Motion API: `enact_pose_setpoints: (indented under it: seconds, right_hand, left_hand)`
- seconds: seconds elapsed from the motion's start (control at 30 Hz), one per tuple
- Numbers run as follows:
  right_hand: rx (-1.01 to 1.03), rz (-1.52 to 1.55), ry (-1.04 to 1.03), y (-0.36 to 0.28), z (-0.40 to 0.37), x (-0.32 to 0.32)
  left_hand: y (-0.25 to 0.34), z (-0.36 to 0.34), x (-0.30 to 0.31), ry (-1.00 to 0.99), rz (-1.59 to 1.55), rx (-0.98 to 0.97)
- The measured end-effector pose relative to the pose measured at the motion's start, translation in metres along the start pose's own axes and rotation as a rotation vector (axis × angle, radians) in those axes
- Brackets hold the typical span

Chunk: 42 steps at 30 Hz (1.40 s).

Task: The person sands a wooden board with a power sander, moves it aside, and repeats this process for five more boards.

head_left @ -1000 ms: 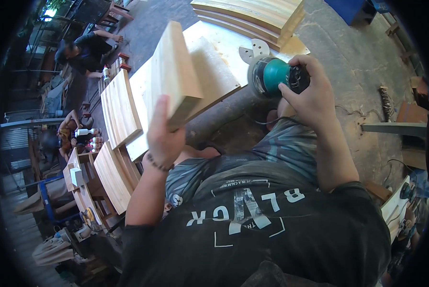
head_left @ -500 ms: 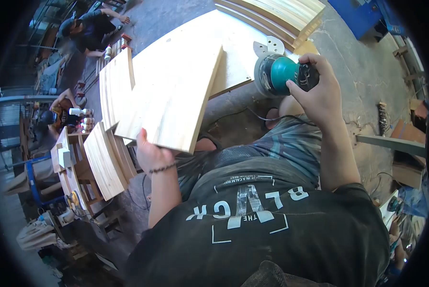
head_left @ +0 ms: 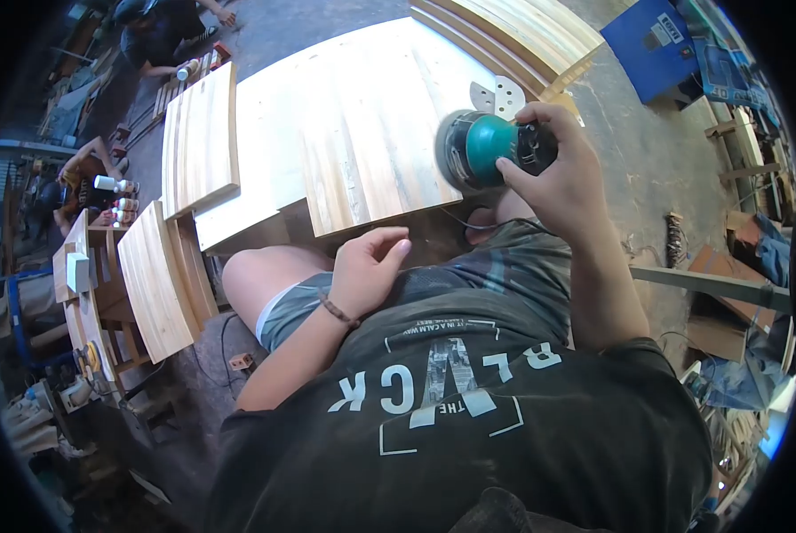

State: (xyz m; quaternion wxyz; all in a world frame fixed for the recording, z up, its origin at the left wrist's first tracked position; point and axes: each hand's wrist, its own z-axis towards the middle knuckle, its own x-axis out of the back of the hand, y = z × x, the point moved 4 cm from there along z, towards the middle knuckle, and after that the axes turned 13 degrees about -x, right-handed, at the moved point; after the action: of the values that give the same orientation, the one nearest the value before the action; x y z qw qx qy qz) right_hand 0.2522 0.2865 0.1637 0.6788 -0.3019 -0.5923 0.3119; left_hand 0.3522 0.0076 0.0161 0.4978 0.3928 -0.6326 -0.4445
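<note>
My right hand (head_left: 562,178) grips a teal and black orbital sander (head_left: 489,149), tilted on its side with its round pad facing left, at the right edge of a light wooden board (head_left: 371,133). That board lies flat on a white worktop (head_left: 269,115). Just off the board's near edge, my left hand (head_left: 369,274) is empty, its thumb and fingers loosely apart. White sanding discs (head_left: 508,96) with holes lie behind the sander. A power cord (head_left: 540,222) runs below the right hand.
Stacked boards (head_left: 531,40) stand at the back right, with another board (head_left: 201,142) on the worktop's left and more boards (head_left: 154,280) nearer. A blue box (head_left: 651,49) is on the floor. Two people (head_left: 154,40) work at the far left. A bar (head_left: 709,286) extends at right.
The board went from being held tilted up in my left hand to lying flat on the worktop. My left hand let go and drew back right. The sander shifted slightly left.
</note>
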Motion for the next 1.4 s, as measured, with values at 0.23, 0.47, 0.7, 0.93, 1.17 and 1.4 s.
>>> enact_pose_setpoints:
  seconds: [0.23,0.47,0.7,0.93,1.17,1.4]
  right_hand:
    - [0.007,-0.131,-0.06,-0.012,0.002,-0.007]
    - [0.007,-0.188,-0.113,-0.01,0.007,-0.017]
    - [0.117,-0.297,-0.167,-0.014,0.019,-0.037]
    - [0.104,-0.375,-0.295,-0.02,0.045,-0.062]
    - [0.08,-0.477,-0.326,-0.028,0.063,-0.084]
    - [0.118,-0.568,-0.367,-0.033,0.055,-0.095]
  left_hand:
    - [-0.022,0.081,0.003,-0.188,1.189,-0.494]
    - [-0.021,0.087,-0.005,-0.157,1.233,-0.358]
    - [-0.014,0.104,0.011,-0.14,1.134,-0.231]
    - [-0.037,0.12,0.08,-0.026,1.133,-0.049]
    - [-0.035,0.125,0.084,0.085,1.159,0.081]
    - [-0.032,0.083,0.026,-0.02,1.104,-0.167]
